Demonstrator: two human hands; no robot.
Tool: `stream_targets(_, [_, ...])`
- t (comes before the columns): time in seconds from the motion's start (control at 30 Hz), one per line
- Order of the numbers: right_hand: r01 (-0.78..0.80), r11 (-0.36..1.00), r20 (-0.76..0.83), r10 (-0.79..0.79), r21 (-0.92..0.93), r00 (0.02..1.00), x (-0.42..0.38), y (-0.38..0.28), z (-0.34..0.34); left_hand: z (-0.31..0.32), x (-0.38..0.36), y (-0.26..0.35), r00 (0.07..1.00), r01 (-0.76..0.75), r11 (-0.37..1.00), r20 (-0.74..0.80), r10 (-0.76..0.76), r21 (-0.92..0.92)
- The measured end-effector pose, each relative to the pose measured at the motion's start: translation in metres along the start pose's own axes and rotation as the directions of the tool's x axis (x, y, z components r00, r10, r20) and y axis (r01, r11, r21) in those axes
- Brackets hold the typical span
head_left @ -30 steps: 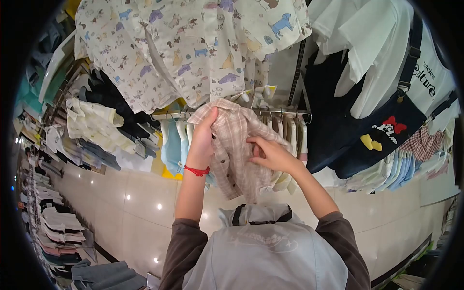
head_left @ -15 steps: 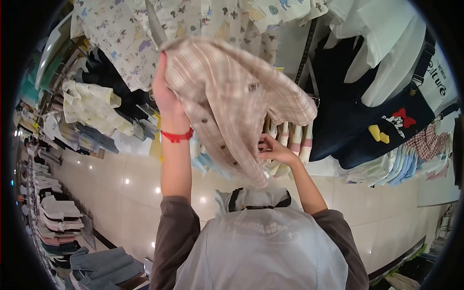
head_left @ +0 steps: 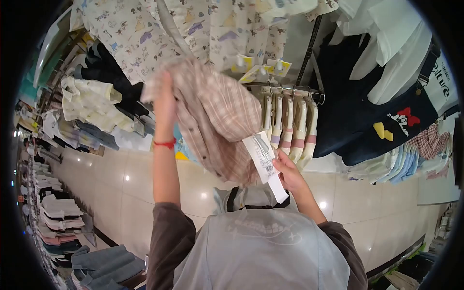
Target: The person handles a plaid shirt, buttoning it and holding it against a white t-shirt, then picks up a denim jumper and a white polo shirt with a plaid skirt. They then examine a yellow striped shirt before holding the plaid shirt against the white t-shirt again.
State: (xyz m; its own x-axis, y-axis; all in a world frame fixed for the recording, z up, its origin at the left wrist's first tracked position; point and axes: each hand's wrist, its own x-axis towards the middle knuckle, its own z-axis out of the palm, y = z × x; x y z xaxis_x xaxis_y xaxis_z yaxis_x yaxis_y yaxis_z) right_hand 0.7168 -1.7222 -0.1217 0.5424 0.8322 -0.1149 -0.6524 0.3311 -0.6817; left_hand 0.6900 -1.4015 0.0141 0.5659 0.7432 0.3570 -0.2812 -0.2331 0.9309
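Observation:
A pink-beige plaid shirt (head_left: 220, 108) with dark buttons hangs bunched in front of me. At its upper left, my left hand (head_left: 166, 104) grips the fabric; the hand is slightly blurred and a red cord circles the wrist. My right hand (head_left: 290, 175) pinches a white price tag (head_left: 263, 157) between thumb and fingers. The tag bears print and a barcode, and sticks out from the shirt's right side. A white strip (head_left: 278, 189) dangles below it.
Behind the shirt, a metal rail (head_left: 290, 89) carries several striped garments on hangers. Printed white clothes (head_left: 227, 29) hang above. Dark overalls (head_left: 348, 121) with a cartoon figure hang at right. A denim stack (head_left: 108, 266) lies at lower left, above a shiny tiled floor (head_left: 130, 203).
The shirt and my left hand have shifted left. My right hand has moved slightly down and right, and now holds the price tag, which was not visible before.

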Motion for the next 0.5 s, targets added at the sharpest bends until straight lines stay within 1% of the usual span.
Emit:
stream_targets(0.03, [0.002, 0.998, -0.037, -0.004, -0.069, 0.999, -0.001, 0.000, 0.006, -0.002, -0.019, -0.020, 0.989, 0.134, 0.989, 0.056, -0.138, 0.064])
stream_targets(0.07, [-0.001, 0.991, -0.072, -0.009, -0.137, 0.997, -0.002, 0.000, 0.011, -0.005, -0.038, -0.040, 0.956, 0.262, 0.956, 0.100, -0.276, 0.135])
stream_targets(0.1, [-0.007, 0.979, -0.104, -0.015, -0.205, 0.995, -0.002, 0.001, 0.019, -0.005, -0.062, -0.051, 0.933, 0.302, 0.942, 0.160, -0.324, 0.146])
stream_targets(0.13, [0.031, 0.968, -0.167, -0.074, -0.248, 0.983, -0.003, -0.003, 0.046, -0.004, -0.084, -0.059, 0.903, 0.339, 0.927, 0.218, -0.369, 0.162])
stream_targets(0.2, [0.040, 0.949, -0.138, -0.087, -0.311, 0.987, -0.002, 0.006, 0.050, 0.001, -0.121, -0.071, 0.839, 0.500, 0.866, 0.243, -0.486, 0.009])
stream_targets(0.23, [0.043, 0.939, -0.123, -0.090, -0.342, 0.988, -0.002, 0.010, 0.053, 0.003, -0.135, -0.075, 0.844, 0.503, 0.863, 0.246, -0.477, -0.052])
stream_targets(0.27, [0.055, 0.953, -0.122, -0.095, -0.298, 0.988, -0.001, 0.012, 0.059, 0.005, -0.147, -0.078, 0.848, 0.506, 0.855, 0.246, -0.470, -0.113])
stream_targets(0.3, [0.030, 0.950, -0.119, -0.071, -0.312, 0.990, -0.001, 0.013, 0.061, 0.005, -0.156, -0.076, 0.852, 0.509, 0.843, 0.244, -0.464, -0.175])
stream_targets(0.37, [-0.021, 0.940, -0.110, -0.018, -0.342, 0.994, -0.001, 0.014, 0.061, -0.001, -0.164, -0.067, 0.821, 0.566, 0.795, 0.234, -0.520, -0.219])
stream_targets(0.4, [-0.009, 0.947, -0.099, -0.024, -0.322, 0.995, 0.001, 0.017, 0.063, -0.004, -0.165, -0.062, 0.806, 0.590, 0.771, 0.228, -0.545, -0.242])
stream_targets(0.47, [0.017, 0.960, -0.071, -0.039, -0.281, 0.997, 0.006, 0.022, 0.067, -0.012, -0.166, -0.061, 0.783, 0.622, 0.748, 0.206, -0.588, -0.231])
stream_targets(0.5, [0.017, 0.948, -0.047, -0.033, -0.317, 0.998, 0.009, 0.024, 0.067, -0.016, -0.165, -0.060, 0.772, 0.635, 0.738, 0.194, -0.605, -0.227])
